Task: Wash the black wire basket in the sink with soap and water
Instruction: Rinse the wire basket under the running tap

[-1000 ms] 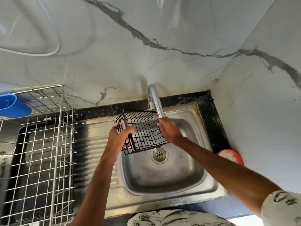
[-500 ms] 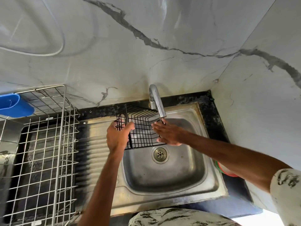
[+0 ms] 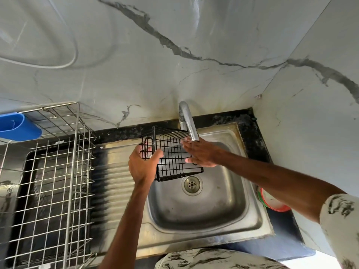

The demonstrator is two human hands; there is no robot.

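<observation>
The black wire basket [image 3: 172, 158] hangs tilted over the back left part of the steel sink [image 3: 250, 206], just under the chrome tap [image 3: 187, 121]. My left hand [image 3: 142, 166] grips the basket's left end, fingers curled round its wires. My right hand [image 3: 202, 154] lies with straight fingers against the basket's right side, directly below the tap's spout. No stream of water can be made out. The drain [image 3: 192, 184] sits below the basket.
A large steel wire dish rack [image 3: 56, 183] stands on the drainboard [image 3: 114, 181] at the left, with a blue plastic holder [image 3: 18, 126] on its back rim. A red and green plate [image 3: 272, 202] lies right of the sink. Marble walls close off the back and right.
My right hand has let go of the basket's right edge and now lies flat against it under the spout. The basket has turned and tilted in my left hand.
</observation>
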